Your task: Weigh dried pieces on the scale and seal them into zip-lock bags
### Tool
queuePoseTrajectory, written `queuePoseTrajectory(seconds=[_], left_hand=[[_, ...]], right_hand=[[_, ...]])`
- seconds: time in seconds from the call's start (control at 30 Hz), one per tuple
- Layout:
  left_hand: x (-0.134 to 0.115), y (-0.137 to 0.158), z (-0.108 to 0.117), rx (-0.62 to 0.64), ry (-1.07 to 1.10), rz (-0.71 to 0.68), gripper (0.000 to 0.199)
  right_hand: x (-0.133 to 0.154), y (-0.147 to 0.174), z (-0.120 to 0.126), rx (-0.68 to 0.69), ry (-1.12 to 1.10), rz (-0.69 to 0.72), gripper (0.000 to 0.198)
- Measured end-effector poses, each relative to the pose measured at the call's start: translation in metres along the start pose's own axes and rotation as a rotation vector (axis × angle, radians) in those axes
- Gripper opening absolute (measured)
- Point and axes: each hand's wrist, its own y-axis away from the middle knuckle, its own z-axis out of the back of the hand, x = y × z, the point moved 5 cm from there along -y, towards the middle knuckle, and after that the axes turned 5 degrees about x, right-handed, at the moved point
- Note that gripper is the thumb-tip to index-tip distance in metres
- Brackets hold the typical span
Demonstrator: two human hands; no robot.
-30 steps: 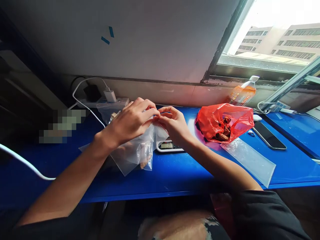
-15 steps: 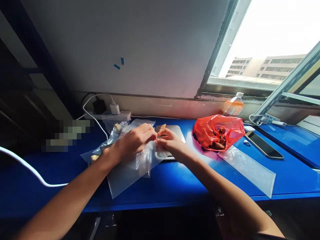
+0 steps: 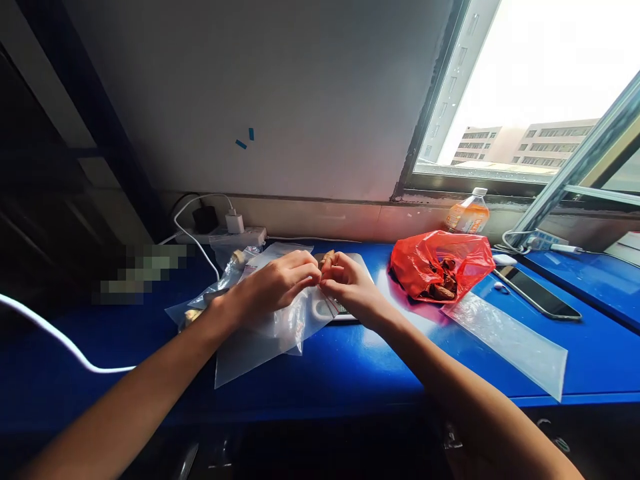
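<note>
Milky-clear bag (image 3: 245, 359), scale (image 3: 361, 259) seemingly silver-grey, red bag (image 3: 413, 263), dark brown pieces (image 3: 442, 292), blue table (image 3: 380, 383), orange bottle (image 3: 469, 217), white cap (image 3: 479, 192)

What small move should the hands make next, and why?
I'd probably try gently parting the edge of the clear bag: the left hand and right hand meet at what looks like its edge by the scale, and its lower part looks flat.
</note>
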Motion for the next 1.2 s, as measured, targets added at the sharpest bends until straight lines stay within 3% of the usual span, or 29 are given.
queuePoseTrajectory(seconds=[0.17,0.33,0.57,0.7,0.8,0.87,0.93,1.07,1.2], left_hand=[[0.000,0.000,-0.001,-0.044,-0.012,-0.023,0.014],[0.002,0.000,0.013,-0.066,0.011,0.034,0.013],[-0.001,0.005,0.015,-0.031,0.088,0.027,0.012],[-0.002,0.008,0.016,-0.050,0.130,0.073,0.013],[-0.002,0.010,0.014,0.022,0.163,0.093,0.049],[-0.005,0.011,0.011,0.112,0.171,0.080,0.082],[-0.007,0.012,0.007,0.187,0.164,0.081,0.103],[-0.006,0.012,0.004,0.247,0.129,0.118,0.110],[-0.001,0.013,0.005,0.233,0.088,0.135,0.102]], right_hand=[[0.001,-0.004,0.003,-0.123,0.241,0.061,0.014],[0.007,0.001,0.016,-0.248,0.463,0.053,0.004],[0.011,0.005,0.000,0.077,0.715,0.102,0.014],[0.009,0.010,-0.005,0.090,0.857,0.160,0.055],[0.009,0.015,-0.006,0.095,0.912,0.148,0.089],[0.011,0.017,-0.006,0.094,0.948,0.156,0.096],[0.013,0.016,-0.005,0.092,0.971,0.168,0.092],[0.021,0.009,0.005,0.077,0.921,0.271,0.075],[0.033,0.002,0.043,-0.106,0.871,0.310,0.058]])
